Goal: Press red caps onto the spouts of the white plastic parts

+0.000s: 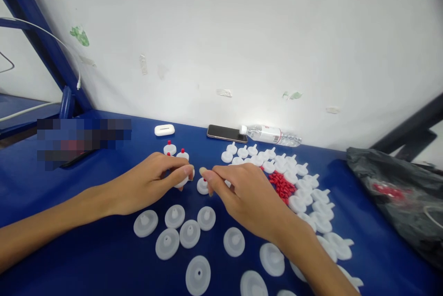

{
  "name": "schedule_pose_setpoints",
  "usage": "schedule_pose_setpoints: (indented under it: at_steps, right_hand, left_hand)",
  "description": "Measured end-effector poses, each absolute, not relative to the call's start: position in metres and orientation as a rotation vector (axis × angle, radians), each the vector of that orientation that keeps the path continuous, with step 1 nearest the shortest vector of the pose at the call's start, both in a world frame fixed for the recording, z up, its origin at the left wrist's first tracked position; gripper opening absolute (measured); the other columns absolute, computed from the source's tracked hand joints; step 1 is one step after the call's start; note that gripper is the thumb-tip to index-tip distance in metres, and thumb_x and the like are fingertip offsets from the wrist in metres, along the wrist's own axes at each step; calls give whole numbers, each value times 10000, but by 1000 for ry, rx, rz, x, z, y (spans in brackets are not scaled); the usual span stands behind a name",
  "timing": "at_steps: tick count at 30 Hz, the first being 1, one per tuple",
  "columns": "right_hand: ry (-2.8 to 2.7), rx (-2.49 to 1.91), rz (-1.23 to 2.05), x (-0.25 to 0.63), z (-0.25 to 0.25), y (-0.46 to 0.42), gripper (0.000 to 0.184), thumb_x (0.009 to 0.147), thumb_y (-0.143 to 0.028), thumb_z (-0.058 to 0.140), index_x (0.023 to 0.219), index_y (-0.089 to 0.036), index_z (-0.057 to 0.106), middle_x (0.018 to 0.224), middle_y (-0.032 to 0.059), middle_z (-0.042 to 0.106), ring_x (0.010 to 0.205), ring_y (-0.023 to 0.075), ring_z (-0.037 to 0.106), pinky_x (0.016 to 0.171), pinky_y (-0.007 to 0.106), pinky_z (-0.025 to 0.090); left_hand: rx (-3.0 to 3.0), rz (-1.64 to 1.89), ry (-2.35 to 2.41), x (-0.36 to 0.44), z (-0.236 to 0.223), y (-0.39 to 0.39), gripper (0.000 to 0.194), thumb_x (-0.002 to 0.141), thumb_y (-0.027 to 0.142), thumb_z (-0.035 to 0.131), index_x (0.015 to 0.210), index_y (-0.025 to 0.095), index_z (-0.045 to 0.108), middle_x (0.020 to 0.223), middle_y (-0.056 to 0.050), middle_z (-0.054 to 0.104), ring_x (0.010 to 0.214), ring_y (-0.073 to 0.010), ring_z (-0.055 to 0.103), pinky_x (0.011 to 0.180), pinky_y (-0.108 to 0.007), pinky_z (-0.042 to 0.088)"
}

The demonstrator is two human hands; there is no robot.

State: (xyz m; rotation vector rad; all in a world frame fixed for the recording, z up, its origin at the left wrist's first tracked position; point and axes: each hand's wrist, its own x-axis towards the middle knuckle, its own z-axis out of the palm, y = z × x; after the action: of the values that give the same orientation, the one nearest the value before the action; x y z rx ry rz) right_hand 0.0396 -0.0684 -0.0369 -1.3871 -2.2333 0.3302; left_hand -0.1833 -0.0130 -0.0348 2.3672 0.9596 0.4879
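My left hand [152, 183] is closed, thumb and fingers pinched around a white plastic disc [181, 183] that they mostly hide. My right hand [242, 190] is closed too, its thumb and forefinger pinching at a small red cap [205, 180] on the spout of another white disc [202, 187]. Just behind my left hand stand several white discs with red caps on their spouts, one being a capped disc [169, 149]. In front of both hands lie several uncapped translucent discs [190, 233], spouts upward.
To the right, a pile of red caps [284, 187] sits among many white discs [321, 222]. Along the wall are a white earbud case [164, 130], a phone [226, 133] and a water bottle [270, 134]. A black plastic bag [387, 204] lies at the right edge.
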Motion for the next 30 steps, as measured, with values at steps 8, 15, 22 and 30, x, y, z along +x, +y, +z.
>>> schedule_pose_setpoints:
  at_steps: [8,15,22,30]
  right_hand:
    - [-2192,-1455,189,44,-32,-66,462,1092,-373,385,807,-219,715,753,5,735,728,173,676,726,303,407]
    - [-2015,-1656,-104,69,-20,-59,472,1075,-377,401,817,-209,758,625,9,673,660,198,630,776,353,409]
    - [-1977,-1809,-137,81,-22,-56,328,1021,-348,507,847,-222,755,723,4,735,696,207,650,720,336,404]
    - [-1996,-1853,-139,81,-24,-54,249,992,-322,543,909,-251,767,874,-10,799,800,227,706,706,329,416]
  left_hand:
    - [2557,530,905,-186,-49,-4,444,1085,406,307,970,204,686,814,-10,668,713,-173,595,678,-276,457]
    - [2658,426,824,-190,-57,-2,434,1097,334,278,1056,218,694,977,-39,694,886,-194,642,815,-300,493]
    - [2635,407,804,-188,-56,-3,387,1096,322,318,1109,223,691,1028,-33,719,924,-188,664,827,-289,498]
    - [2587,462,842,-189,-55,-8,292,1051,248,409,1199,249,661,1107,-8,742,957,-173,682,811,-258,511]
